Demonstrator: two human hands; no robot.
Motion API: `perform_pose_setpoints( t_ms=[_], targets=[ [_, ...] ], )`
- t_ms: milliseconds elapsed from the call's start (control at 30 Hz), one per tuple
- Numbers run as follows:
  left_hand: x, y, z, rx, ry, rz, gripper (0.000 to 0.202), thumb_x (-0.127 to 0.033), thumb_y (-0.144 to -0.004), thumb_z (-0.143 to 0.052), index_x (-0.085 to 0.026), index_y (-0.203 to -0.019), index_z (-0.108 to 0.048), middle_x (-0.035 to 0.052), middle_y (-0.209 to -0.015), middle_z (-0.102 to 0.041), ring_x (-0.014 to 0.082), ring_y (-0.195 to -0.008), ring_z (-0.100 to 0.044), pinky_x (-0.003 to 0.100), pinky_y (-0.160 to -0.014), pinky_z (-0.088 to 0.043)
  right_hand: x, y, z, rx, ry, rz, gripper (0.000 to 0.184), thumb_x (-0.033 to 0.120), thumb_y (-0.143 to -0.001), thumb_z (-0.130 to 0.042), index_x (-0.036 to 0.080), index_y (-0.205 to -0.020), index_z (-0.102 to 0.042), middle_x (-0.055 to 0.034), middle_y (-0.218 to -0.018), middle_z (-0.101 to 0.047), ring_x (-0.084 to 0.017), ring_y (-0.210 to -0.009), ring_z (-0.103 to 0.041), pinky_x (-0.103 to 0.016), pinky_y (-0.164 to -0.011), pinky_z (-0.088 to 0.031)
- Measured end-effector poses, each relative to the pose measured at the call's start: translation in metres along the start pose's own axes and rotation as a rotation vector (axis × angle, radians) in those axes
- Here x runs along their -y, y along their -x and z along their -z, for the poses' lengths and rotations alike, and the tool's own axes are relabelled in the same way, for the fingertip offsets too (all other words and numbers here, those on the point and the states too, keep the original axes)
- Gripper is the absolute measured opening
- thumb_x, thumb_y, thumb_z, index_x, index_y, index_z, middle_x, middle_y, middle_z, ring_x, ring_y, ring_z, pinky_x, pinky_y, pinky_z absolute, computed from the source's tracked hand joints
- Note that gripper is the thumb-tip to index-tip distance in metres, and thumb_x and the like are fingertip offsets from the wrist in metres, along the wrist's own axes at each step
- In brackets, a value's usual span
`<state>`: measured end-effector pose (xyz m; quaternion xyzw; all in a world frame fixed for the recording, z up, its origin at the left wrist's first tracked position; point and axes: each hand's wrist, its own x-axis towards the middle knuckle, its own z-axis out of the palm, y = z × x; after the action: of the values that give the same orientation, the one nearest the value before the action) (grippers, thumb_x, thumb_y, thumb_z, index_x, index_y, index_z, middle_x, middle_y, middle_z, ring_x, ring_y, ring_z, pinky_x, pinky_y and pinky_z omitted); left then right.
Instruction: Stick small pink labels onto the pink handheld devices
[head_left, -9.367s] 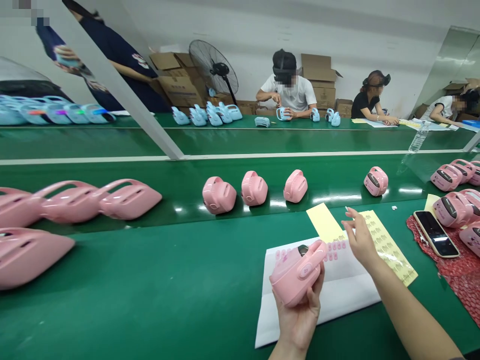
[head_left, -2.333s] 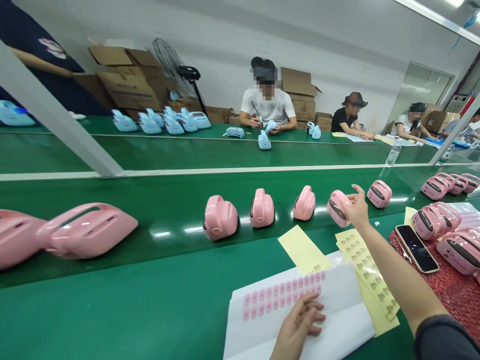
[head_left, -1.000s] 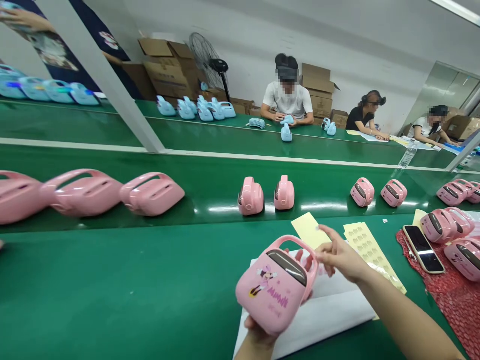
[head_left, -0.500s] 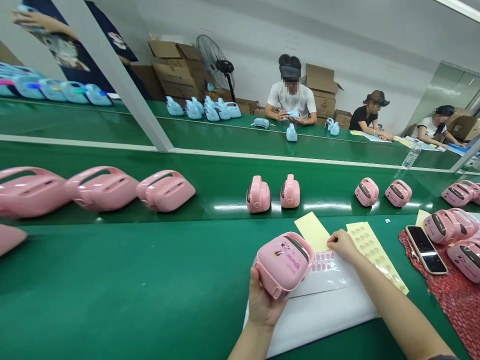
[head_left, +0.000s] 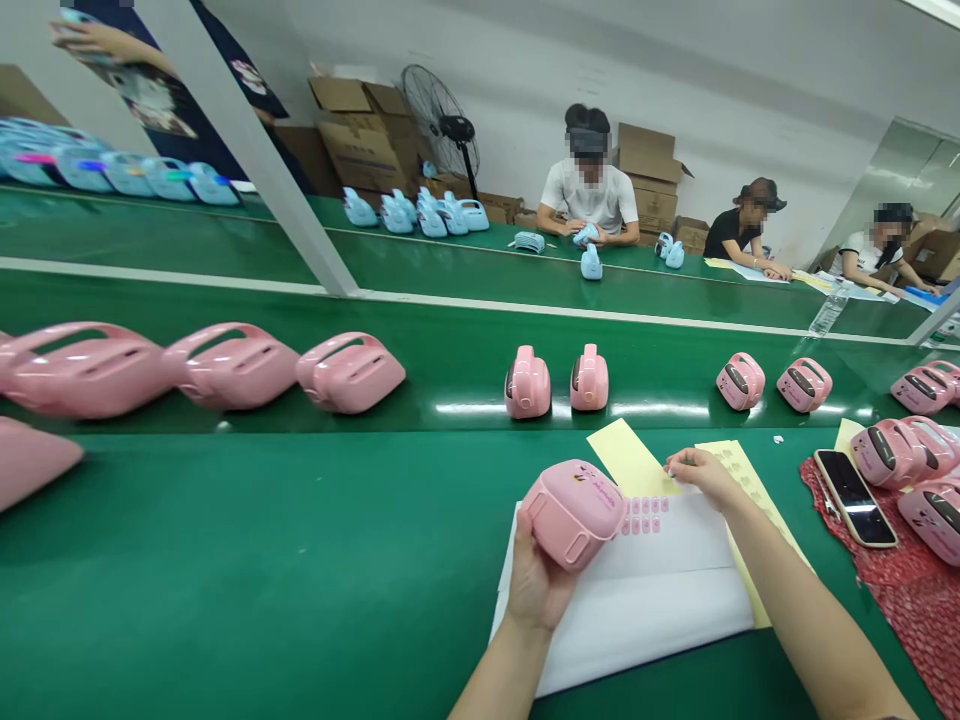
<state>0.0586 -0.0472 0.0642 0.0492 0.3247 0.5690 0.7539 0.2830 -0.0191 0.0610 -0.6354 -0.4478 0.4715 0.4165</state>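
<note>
My left hand [head_left: 544, 580] is closed around the side and underside of a pink case-shaped device [head_left: 576, 512] with rounded corners, a cartoon print on its face and a latch-like tab on its side. The device is tilted over a white sheet [head_left: 660, 610]. Small pink stickers [head_left: 643, 515] lie in two rows near that sheet's top, just right of the device. My right hand [head_left: 705, 478] pinches a tiny pale piece that looks like a sticker, above the sheet's upper edge. A plain yellow sheet [head_left: 626, 458] and a yellow sheet with printed shapes [head_left: 739, 470] lie around that hand.
More pink devices [head_left: 351, 372] stand along the green ledge ahead. At right, a phone [head_left: 855, 497] lies on red bubble wrap [head_left: 900, 600] beside further pink devices [head_left: 889, 450]. Across the bench, people sit near blue devices [head_left: 433, 212] and a clear bottle [head_left: 827, 312].
My left hand has tipped the device so its side and tab face me more. My right hand has shifted slightly right and turned, showing its pinching fingertips. The camera view has moved a little.
</note>
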Motion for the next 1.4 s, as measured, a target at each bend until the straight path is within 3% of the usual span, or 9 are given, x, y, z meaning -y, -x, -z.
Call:
perform_pose_setpoints(
  t_ms=[167, 300, 400, 767, 1000, 1400],
  targets=[
    [-0.001, 0.005, -0.005, -0.007, -0.274, -0.083, 0.065, -0.060, -0.065, -0.066, -0.022, -0.116, -0.057, 0.0080, -0.106, -0.067, 0.0302, -0.101, -0.060, 0.038, -0.079, -0.051, 0.038, 0.030, 0.003, 0.064, -0.185, 0.015, 0.037, 0.051, -0.051, -0.072, 0.018, -0.061, -0.058, -0.0041, -0.081, -0.061, -0.015, -0.072, -0.055, -0.030, -0.069, -0.042],
    [0.001, 0.015, -0.015, 0.050, -0.496, -0.133, 0.070, -0.060, -0.054, -0.073, -0.023, -0.111, -0.057, 0.0078, -0.120, -0.058, 0.0321, -0.110, -0.053, 0.035, -0.077, -0.051, 0.071, 0.063, -0.015, 0.265, -0.268, 0.130, 0.027, 0.040, -0.054, -0.076, 0.018, -0.058, -0.060, -0.0035, -0.081, -0.059, -0.017, -0.082, -0.054, -0.028, -0.070, -0.042],
    [0.004, 0.019, -0.020, 0.062, -0.560, -0.137, 0.065, -0.057, -0.054, -0.074, -0.024, -0.108, -0.057, 0.0078, -0.118, -0.058, 0.0313, -0.110, -0.052, 0.034, -0.074, -0.051, 0.083, 0.075, -0.031, 0.290, -0.191, 0.175, 0.021, 0.035, -0.057, -0.074, 0.019, -0.059, -0.061, -0.0018, -0.082, -0.056, -0.016, -0.078, -0.053, -0.028, -0.067, -0.042],
    [0.007, 0.021, -0.017, 0.106, -0.587, -0.118, 0.060, -0.056, -0.063, -0.070, -0.026, -0.112, -0.052, 0.0087, -0.121, -0.056, 0.0288, -0.101, -0.058, 0.032, -0.067, -0.051, 0.073, 0.075, -0.045, 0.184, -0.053, 0.177, 0.007, 0.020, -0.059, -0.068, 0.019, -0.057, -0.061, 0.0003, -0.079, -0.048, -0.014, -0.073, -0.051, -0.029, -0.069, -0.044],
    [0.008, 0.021, -0.017, 0.076, -0.578, -0.131, 0.058, -0.054, -0.063, -0.071, -0.026, -0.111, -0.055, 0.0076, -0.121, -0.057, 0.0274, -0.101, -0.057, 0.030, -0.065, -0.051, 0.064, 0.073, -0.048, 0.129, -0.031, 0.202, 0.006, 0.019, -0.062, -0.068, 0.020, -0.060, -0.062, 0.0002, -0.078, -0.047, -0.014, -0.073, -0.050, -0.029, -0.069, -0.045],
    [0.007, 0.022, -0.020, 0.067, -0.589, -0.126, 0.062, -0.060, -0.056, -0.072, -0.025, -0.105, -0.055, 0.0087, -0.122, -0.054, 0.0306, -0.104, -0.055, 0.035, -0.070, -0.051, 0.061, 0.071, -0.053, 0.055, 0.007, 0.268, 0.005, 0.020, -0.063, -0.066, 0.020, -0.061, -0.061, -0.0001, -0.077, -0.045, -0.014, -0.071, -0.049, -0.028, -0.065, -0.046]
  ],
)
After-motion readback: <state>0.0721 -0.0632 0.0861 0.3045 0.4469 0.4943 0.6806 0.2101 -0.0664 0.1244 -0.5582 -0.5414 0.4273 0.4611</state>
